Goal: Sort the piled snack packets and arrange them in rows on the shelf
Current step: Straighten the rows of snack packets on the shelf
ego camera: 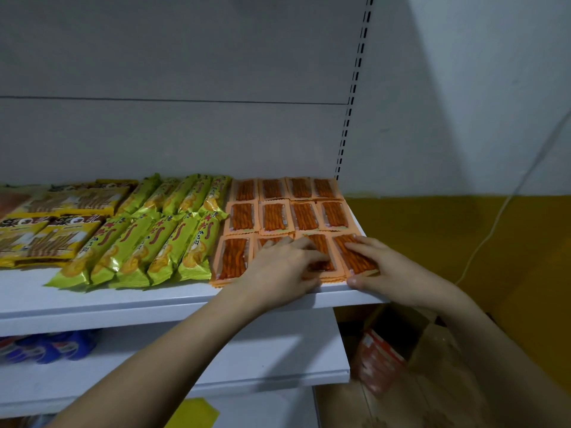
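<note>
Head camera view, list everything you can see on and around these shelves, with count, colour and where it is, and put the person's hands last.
orange packets: twelve spots in three rows of four, orange, right end of top shelf; front ones look stacked
green packets: about ten, two rows, yellow-green, middle of top shelf
yellow packets: several, count unclear, yellow with brown, left of top shelf
top shelf: one, white
lower shelf: one, white
blue packets: blurred, count unclear, blue, left of lower shelf
cardboard box: one, brown, on the floor to the right, red packaging inside
cable: one, white, along right wall
left hand: fingers flat on the front-row orange packets
right hand: fingers flat on the front right orange packet, thumb at shelf edge
</note>
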Demonstrator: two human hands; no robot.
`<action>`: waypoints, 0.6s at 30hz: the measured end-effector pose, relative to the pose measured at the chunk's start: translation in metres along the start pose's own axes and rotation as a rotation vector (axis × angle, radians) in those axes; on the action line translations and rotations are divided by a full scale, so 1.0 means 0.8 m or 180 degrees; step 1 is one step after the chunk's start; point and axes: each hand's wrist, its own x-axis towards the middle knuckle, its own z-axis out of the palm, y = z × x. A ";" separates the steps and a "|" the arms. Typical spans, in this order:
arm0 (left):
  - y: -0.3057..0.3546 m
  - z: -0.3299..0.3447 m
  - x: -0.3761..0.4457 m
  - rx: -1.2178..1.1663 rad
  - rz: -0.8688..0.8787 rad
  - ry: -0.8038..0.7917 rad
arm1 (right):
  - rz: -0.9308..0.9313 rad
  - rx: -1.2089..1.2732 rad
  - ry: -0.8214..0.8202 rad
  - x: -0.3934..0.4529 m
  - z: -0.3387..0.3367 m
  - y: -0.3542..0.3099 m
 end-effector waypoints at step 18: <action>-0.061 -0.055 0.021 0.0361 -0.0910 0.0093 | -0.0502 -0.0564 0.0866 0.077 -0.029 -0.103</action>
